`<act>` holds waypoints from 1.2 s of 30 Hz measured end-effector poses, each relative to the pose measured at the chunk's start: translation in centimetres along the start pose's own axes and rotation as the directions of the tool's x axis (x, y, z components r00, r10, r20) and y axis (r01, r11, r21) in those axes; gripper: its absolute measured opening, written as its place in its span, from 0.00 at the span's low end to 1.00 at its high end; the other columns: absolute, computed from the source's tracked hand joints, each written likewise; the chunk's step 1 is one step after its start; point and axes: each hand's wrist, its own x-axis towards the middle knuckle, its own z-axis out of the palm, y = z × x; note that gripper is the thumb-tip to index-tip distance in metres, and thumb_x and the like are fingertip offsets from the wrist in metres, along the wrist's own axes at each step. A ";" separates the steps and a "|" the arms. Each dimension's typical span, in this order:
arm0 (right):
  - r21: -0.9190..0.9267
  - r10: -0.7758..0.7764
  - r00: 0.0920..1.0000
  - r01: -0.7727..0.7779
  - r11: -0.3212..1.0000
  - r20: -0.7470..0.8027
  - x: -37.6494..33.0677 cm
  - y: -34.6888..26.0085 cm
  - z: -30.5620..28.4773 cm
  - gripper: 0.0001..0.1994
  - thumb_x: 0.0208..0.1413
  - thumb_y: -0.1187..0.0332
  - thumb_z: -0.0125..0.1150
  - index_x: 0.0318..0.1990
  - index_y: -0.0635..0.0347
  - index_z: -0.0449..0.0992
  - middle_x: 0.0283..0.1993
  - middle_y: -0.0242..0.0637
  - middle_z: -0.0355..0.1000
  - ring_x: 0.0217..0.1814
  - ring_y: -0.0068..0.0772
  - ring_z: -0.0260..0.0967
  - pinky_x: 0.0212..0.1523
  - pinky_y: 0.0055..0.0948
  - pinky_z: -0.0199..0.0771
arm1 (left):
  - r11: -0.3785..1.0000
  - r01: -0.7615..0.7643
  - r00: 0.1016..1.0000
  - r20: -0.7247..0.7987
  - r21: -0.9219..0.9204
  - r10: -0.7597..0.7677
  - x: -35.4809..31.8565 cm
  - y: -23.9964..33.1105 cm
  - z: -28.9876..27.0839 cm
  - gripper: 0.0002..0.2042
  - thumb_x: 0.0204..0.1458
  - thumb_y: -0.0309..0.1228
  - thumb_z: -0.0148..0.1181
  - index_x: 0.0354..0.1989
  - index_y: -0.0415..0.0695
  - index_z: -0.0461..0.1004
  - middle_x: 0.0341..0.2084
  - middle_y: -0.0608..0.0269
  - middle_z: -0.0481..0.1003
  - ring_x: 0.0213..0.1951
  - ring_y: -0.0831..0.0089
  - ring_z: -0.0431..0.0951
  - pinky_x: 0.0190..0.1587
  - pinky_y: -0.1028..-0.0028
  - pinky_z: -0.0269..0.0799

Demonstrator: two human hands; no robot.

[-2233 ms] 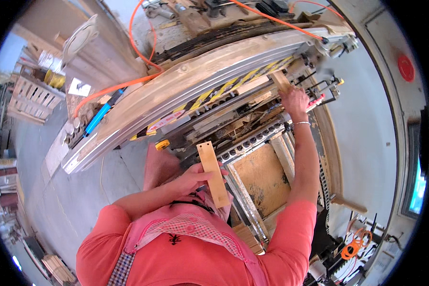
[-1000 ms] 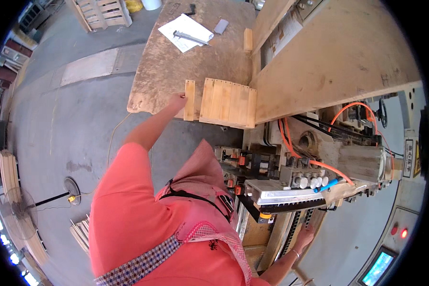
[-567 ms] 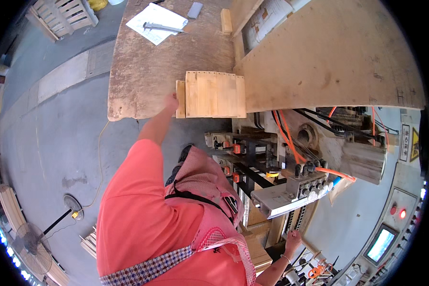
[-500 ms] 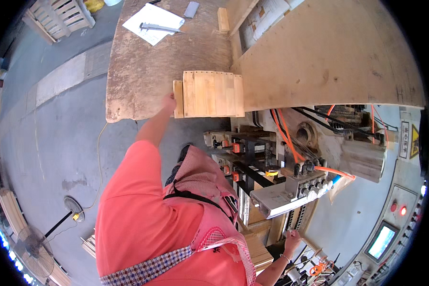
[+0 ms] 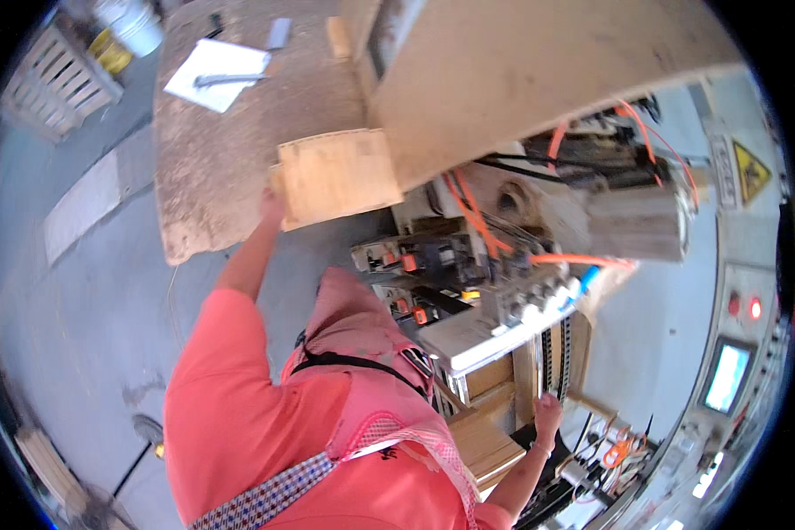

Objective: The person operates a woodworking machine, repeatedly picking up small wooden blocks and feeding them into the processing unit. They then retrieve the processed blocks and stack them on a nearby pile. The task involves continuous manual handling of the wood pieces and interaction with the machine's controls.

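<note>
Left hand: I see its grip holding the wooden panel on the counter.
Right hand: resting on the machine (grip unclear).

Pale tan wooden boards, coral-pink shirt, orange cables.

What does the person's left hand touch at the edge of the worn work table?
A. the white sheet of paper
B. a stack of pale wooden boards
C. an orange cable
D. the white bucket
B: the left hand lies against the side of the stack of pale wooden boards on the work table; the white sheet of paper lies far from it.
</note>
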 end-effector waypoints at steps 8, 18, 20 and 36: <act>-0.025 0.028 0.999 -0.029 0.999 -0.043 10.9 0.1 -0.5 0.11 0.45 0.60 0.60 0.28 0.60 0.72 0.26 0.48 0.70 0.32 0.53 0.68 0.32 0.44 0.66 | 0.919 0.056 0.998 -0.015 -0.391 -0.067 -8.8 -7.7 0.0 0.25 0.45 0.23 0.50 0.57 0.38 0.61 0.46 0.51 0.70 0.49 0.62 0.70 0.51 0.69 0.65; 0.091 -0.271 0.895 0.321 0.943 -0.354 33.0 0.0 -2.7 0.15 0.40 0.66 0.67 0.35 0.62 0.75 0.36 0.46 0.71 0.40 0.50 0.68 0.45 0.42 0.67 | 0.874 0.160 0.890 0.450 -0.459 0.073 -35.3 7.3 -0.1 0.13 0.48 0.27 0.58 0.43 0.41 0.73 0.38 0.63 0.75 0.39 0.73 0.74 0.44 0.74 0.70; 0.052 -0.298 0.849 0.354 0.934 -0.436 36.5 -1.2 -2.6 0.17 0.39 0.65 0.69 0.37 0.63 0.74 0.37 0.46 0.71 0.41 0.48 0.68 0.50 0.41 0.66 | 0.895 -0.097 0.858 0.419 -0.436 0.297 -38.8 11.0 0.1 0.13 0.48 0.23 0.57 0.43 0.39 0.73 0.36 0.63 0.76 0.37 0.76 0.74 0.41 0.76 0.69; 0.017 -0.310 0.948 0.312 0.950 -0.065 44.2 -1.2 0.0 0.14 0.36 0.61 0.62 0.29 0.62 0.76 0.31 0.49 0.74 0.37 0.50 0.73 0.40 0.41 0.74 | 0.769 -0.155 0.573 0.577 -0.620 0.582 -51.8 29.8 3.7 0.11 0.54 0.18 0.48 0.45 0.39 0.71 0.39 0.64 0.75 0.42 0.79 0.73 0.45 0.80 0.68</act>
